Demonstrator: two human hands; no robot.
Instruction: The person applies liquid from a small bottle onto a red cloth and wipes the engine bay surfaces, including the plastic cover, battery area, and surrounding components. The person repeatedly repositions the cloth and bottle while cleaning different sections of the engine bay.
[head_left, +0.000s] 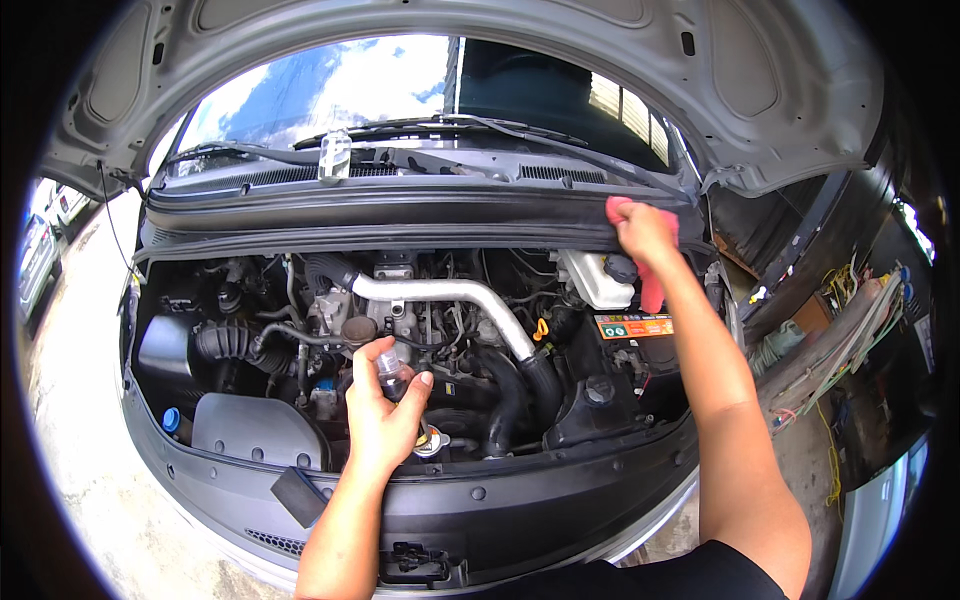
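My right hand (643, 231) grips a red cloth (654, 289) against the right end of the black plastic cowl panel (420, 208) below the windshield. Part of the cloth hangs down beside the white fluid reservoir (596, 281). In my left hand (390, 409) is a small clear spray bottle (390, 371), held upright over the front of the engine bay, with the forefinger at its top. A second clear bottle (334, 156) stands on the cowl at the base of the windshield.
The raised hood (750, 67) arches above. A silver metal pipe (442, 289) crosses the engine, left of the battery (637, 345). A dark flat block (298, 496) lies on the front panel. Hoses and cords (862, 337) lie at the right; parked cars (37, 259) are at the left.
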